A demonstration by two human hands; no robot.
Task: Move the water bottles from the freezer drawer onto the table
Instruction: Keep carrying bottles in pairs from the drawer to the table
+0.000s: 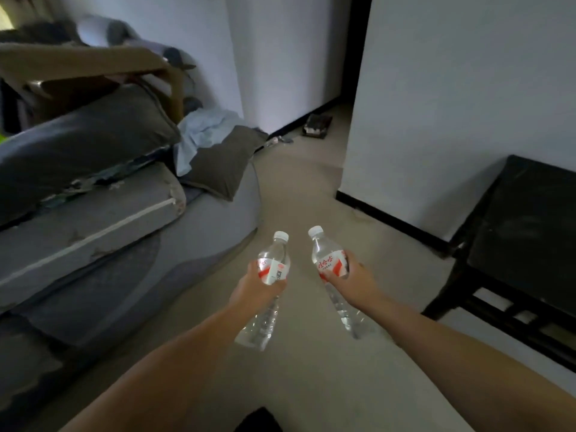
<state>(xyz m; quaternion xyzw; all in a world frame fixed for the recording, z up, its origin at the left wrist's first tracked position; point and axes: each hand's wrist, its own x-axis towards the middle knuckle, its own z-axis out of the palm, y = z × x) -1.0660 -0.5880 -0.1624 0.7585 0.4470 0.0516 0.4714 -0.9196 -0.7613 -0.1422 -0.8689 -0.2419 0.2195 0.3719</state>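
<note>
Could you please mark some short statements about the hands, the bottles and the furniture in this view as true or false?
1. Each hand holds one water bottle. True: the left hand grips the left water bottle and the right hand grips the right water bottle.
2. Both bottles have lost their caps. False: each has a white cap on.
3. The bottles already stand on the dark table. False: they are held in the air above the floor.
4. A grey sofa lies to the person's left. True.
5. The bottle labels are blue. False: they are red and white.
</note>
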